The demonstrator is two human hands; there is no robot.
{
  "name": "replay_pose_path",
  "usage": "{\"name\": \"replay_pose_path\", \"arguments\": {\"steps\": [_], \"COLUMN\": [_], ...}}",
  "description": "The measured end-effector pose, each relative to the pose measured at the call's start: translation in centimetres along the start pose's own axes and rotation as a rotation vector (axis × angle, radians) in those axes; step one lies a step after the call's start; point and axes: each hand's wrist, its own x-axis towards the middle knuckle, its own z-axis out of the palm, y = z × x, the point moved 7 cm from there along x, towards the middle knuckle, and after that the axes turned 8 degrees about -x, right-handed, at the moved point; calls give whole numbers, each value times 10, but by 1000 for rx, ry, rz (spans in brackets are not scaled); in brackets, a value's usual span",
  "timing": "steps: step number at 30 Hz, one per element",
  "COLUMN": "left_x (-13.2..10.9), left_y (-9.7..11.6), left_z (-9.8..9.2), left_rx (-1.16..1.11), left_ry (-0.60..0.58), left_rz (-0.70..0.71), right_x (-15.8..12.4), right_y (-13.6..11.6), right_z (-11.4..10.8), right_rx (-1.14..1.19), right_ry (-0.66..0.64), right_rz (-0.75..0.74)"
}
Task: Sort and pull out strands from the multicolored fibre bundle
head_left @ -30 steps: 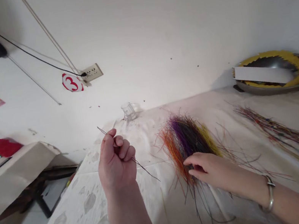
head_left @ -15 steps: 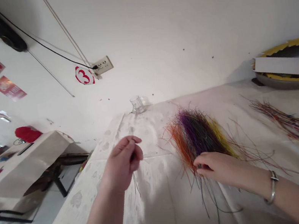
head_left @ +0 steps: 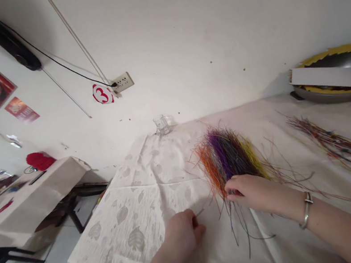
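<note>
A bundle of thin coloured strands (head_left: 225,152), in orange, purple, dark grey and yellow, lies on the white tablecloth. My right hand (head_left: 248,189), a metal bangle at its wrist, rests at the bundle's near end with fingers closed on dark strands. Loose ends trail from under it toward me. Left of the bundle, my left hand (head_left: 183,234) is low over the cloth, fingers curled together in a pinch. A short piece of thin strand (head_left: 200,212) shows at its fingertips; the rest is hidden. Whether the strands are wire or thread, I cannot tell.
More loose mixed strands (head_left: 340,143) lie to the right. Behind them stands a round, yellow-edged pan-like object (head_left: 342,95) with a white strip across it. A glass mug (head_left: 161,126) stands by the wall. The table's left edge (head_left: 83,225) drops to the floor; another table (head_left: 37,196) stands beyond.
My left hand has come down and to the right, closer to the bundle's near end. The right hand stays at the strands. The view has shifted slightly.
</note>
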Motion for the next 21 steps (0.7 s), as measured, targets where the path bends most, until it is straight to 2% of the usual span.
{"name": "replay_pose_path", "arguments": {"steps": [6,12,15,21], "left_x": [-4,-1,5,13], "left_y": [-5,-18,-25,-40], "left_z": [1,-23,-29,-20], "left_rx": [34,-94,-273,-655], "left_ry": [10,44,-32,-186], "left_rz": [-5,-58,-128,-292], "right_x": [-6,-10,-12,-13], "right_y": [-5,-8,-8,-6], "right_z": [-11,-19,-21,-18], "right_rx": [-19,-20,-24,-27], "right_ry": [13,22,24,11], "right_rz": [-12,-22,-16,-29]}}
